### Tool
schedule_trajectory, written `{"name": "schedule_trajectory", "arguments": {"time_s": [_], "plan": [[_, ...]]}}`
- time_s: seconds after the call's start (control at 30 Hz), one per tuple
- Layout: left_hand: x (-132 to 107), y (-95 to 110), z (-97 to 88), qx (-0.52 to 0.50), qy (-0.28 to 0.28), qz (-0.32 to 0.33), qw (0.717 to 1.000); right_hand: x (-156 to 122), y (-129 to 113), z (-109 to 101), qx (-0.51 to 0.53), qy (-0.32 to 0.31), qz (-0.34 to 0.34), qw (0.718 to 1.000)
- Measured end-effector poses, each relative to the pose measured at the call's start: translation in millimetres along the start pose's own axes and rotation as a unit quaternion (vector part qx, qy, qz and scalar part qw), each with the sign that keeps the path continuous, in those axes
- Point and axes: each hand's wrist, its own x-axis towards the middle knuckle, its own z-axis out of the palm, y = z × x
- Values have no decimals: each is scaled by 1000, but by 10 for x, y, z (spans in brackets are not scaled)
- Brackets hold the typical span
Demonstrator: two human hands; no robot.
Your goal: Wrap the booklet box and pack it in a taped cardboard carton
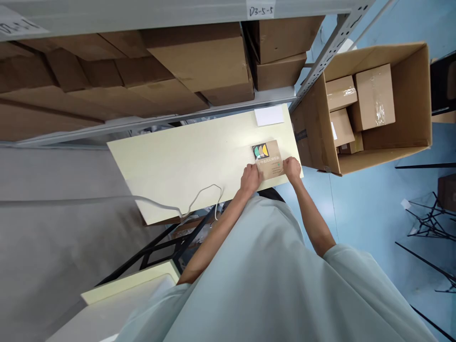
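left hand (251, 178), right hand (292, 168) apart at edges of printed brown packet (270, 164) between them, can't tell if clamped, white slip (269, 116) beyond, cable (162, 205) leftward on tabletop (185, 156), shelf boxes (203, 57) ahead, open carton (411, 95) rightward

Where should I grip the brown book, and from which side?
Probably by the near edge of the book, coming from the near side. It looks thin and about flat on the table, offering little to lift from above; that edge sits close to the table's own near edge, so sliding it slightly over should free its underside.
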Motion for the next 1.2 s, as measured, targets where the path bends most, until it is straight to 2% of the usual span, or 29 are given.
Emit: {"name": "schedule_trajectory", "arguments": {"time_s": [0.13, 0.3, 0.47, 0.6, 0.73, 0.87, 0.93, 1.03, 1.13, 1.2], "plan": [[-132, 25, 40, -67, 11, 42, 997, 9, -25, -41, -16, -5, -10, 1000], [-180, -30, 155, -115, -7, 19, 993, -6, -23, -171, -25, -15, -47, 998], [-201, -145, 214, -122, -32, 7, 992, -31, -136, -217, -33, -51, -44, 997], [-235, -168, 200, -132, -16, 27, 991, -56, -207, -330, -24, -54, -53, 997], [-291, -29, 98, -155, 26, 96, 983, -196, -271, -499, 65, -51, -97, 992], [-401, 215, -114, -219, 72, 122, 965, -499, -455, -573, 150, -58, -198, 967], [-487, 302, -250, -275, 101, 92, 951, -689, -616, -524, 168, -71, -254, 950], [-609, 297, -461, -330, 137, 0, 934, -956, -898, -334, 182, -85, -293, 935], [-644, 106, -624, -315, 175, -83, 929, -1135, -1137, -67, 193, -119, -313, 922], [-603, -91, -677, -290, 207, -131, 925, -1173, -1223, 101, 201, -164, -343, 903]]}}
